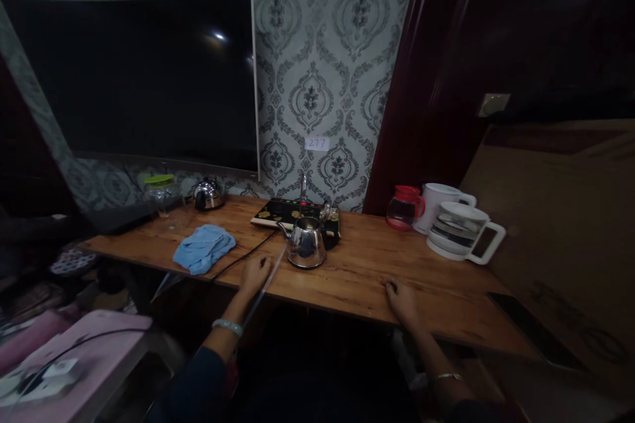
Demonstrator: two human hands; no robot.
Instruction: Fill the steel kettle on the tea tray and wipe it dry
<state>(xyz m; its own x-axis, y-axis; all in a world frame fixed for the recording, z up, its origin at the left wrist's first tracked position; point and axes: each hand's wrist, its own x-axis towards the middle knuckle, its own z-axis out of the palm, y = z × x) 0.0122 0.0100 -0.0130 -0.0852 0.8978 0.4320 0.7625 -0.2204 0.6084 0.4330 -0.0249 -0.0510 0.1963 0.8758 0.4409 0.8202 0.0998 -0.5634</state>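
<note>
A shiny steel kettle [306,244] with its lid off stands upright on the wooden table, spout to the left and black handle to the right. Behind it lies a black electric tea stove [278,210] with gold flowers, a lit red light and a thin metal spout [303,189]. My left hand [256,274] rests loosely curled at the table's front edge, left of the kettle. Close beside it runs a clear tube [265,285], which my fingers do not seem to grip. My right hand [401,301] lies on the front edge further right, fingers curled in, nothing visible in them.
On the wooden table [357,277] are a folded blue cloth [203,248], a glass jar [165,200] with a green lid, another steel kettle [208,194], a red-lidded jug [404,207] and white-lidded pitchers [459,231]. A cardboard sheet [555,211] stands right; a pink stool [99,350] is lower left.
</note>
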